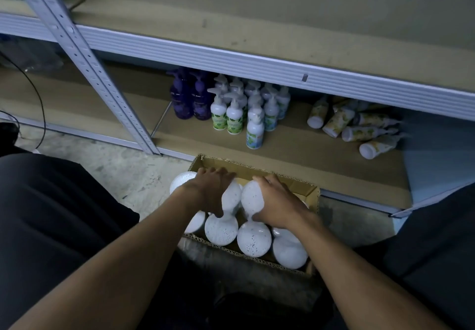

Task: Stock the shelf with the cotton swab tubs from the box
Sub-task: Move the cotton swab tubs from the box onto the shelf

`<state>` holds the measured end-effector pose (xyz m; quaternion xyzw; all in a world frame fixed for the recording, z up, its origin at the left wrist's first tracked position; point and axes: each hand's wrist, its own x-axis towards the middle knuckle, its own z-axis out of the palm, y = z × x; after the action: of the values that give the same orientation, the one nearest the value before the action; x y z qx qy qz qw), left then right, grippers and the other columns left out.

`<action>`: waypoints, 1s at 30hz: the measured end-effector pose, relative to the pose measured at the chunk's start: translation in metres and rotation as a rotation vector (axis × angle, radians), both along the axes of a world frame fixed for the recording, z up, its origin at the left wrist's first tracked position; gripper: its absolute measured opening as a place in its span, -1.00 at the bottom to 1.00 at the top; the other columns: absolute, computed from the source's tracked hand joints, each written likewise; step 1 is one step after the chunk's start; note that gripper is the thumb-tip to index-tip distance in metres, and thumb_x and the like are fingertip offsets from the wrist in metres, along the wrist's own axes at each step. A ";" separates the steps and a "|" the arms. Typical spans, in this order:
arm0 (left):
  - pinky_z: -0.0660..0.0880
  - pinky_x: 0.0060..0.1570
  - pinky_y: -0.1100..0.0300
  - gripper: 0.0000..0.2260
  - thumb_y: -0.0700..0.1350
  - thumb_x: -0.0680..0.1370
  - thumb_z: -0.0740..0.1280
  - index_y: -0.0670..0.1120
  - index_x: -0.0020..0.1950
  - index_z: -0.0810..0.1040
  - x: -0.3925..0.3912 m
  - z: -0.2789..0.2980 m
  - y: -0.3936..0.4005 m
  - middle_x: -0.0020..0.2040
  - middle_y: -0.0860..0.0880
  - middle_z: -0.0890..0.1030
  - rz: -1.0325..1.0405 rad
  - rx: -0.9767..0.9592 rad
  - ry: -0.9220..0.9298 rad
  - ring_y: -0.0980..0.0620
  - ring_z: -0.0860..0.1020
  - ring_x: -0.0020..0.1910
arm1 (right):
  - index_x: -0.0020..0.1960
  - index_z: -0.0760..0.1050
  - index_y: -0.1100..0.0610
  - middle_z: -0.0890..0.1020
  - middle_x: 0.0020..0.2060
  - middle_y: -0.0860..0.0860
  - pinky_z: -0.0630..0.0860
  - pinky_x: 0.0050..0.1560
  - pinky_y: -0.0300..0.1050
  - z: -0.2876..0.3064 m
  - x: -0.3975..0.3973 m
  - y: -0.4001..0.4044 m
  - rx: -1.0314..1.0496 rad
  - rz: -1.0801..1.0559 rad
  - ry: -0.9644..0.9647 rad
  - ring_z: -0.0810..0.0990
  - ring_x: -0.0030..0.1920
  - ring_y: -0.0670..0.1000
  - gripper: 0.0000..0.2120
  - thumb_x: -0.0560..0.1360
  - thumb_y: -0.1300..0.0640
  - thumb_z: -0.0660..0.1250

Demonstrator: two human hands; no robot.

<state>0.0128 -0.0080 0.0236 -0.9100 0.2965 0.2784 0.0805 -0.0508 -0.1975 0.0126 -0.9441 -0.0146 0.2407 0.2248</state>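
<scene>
My left hand [210, 188] is in the cardboard box [312, 193] at lower centre of the frame, fingers curled down over a white cotton swab tub [231, 198], thumb at its near side, gripping it. My right hand [276, 205] is beside it, fingers wrapped over the far side of a second tub [252, 197], thumb pressed at its lower edge, likewise gripping. The two held tubs stand touching or nearly so in the middle of the box. More tubs [253, 238] lie in a row along the near edge of the box, round lids facing up toward me, and one tub [181, 180] shows at the left of my left wrist. The box rests on the concrete floor [123, 173], just in front of the bottom shelf [295, 155]. On that shelf, at centre frame, stand purple pump bottles [191, 98] and, beside them, white pump bottles [246, 106] with green and blue labels. To the right, yellow-labelled bottles [354, 126] lie on their sides. The upper shelf [257, 6] crosses the top of the frame. A grey upright post [84, 65] runs diagonally at left.
</scene>
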 end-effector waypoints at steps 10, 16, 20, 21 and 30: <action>0.47 0.23 0.01 -0.17 0.15 0.30 0.54 0.05 0.51 0.30 -0.009 0.110 0.002 0.37 -0.01 0.40 0.115 -0.213 0.011 -0.06 0.43 0.31 | 0.56 0.24 -0.02 0.37 0.44 0.00 0.40 0.20 -0.13 0.117 0.011 -0.026 0.012 0.037 -0.024 0.40 0.38 0.02 -0.05 0.29 -0.11 0.61; 0.50 0.24 -0.02 -0.12 0.24 0.27 0.53 0.07 0.52 0.28 -0.014 0.163 0.003 0.41 0.06 0.37 0.092 -0.255 -0.024 -0.02 0.46 0.30 | 0.55 0.27 -0.05 0.39 0.48 -0.06 0.41 0.19 -0.16 0.178 0.000 -0.033 -0.008 0.048 -0.112 0.42 0.40 -0.02 -0.04 0.26 -0.19 0.61; 0.39 0.34 0.09 -0.12 0.16 0.34 0.54 0.08 0.56 0.20 -0.015 0.202 -0.012 0.47 0.09 0.30 0.021 -0.299 -0.067 0.03 0.35 0.40 | 0.54 0.29 -0.10 0.42 0.45 -0.09 0.46 0.21 -0.08 0.219 -0.011 -0.043 -0.054 0.027 -0.170 0.45 0.35 -0.01 -0.06 0.25 -0.24 0.59; 0.38 0.34 0.08 -0.15 0.15 0.34 0.54 0.09 0.54 0.23 -0.015 0.214 -0.018 0.46 0.08 0.31 -0.004 -0.314 -0.085 0.02 0.35 0.40 | 0.53 0.30 -0.14 0.43 0.45 -0.12 0.46 0.25 -0.06 0.231 -0.015 -0.046 -0.065 0.021 -0.191 0.44 0.36 -0.02 -0.08 0.26 -0.24 0.58; 0.40 0.33 0.04 -0.12 0.23 0.29 0.50 0.20 0.55 0.21 0.015 0.313 -0.090 0.41 0.16 0.32 -0.183 -0.410 -0.208 0.08 0.37 0.38 | 0.29 0.51 -0.33 0.52 0.19 -0.20 0.40 0.06 -0.14 0.340 -0.037 -0.106 -0.153 -0.171 -0.392 0.49 0.29 -0.10 -0.38 0.26 -0.28 0.56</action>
<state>0.0280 -0.0976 0.3369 -0.9004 0.4180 0.1090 -0.0508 -0.0875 -0.3039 0.3523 -0.9849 0.0405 0.0329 0.1653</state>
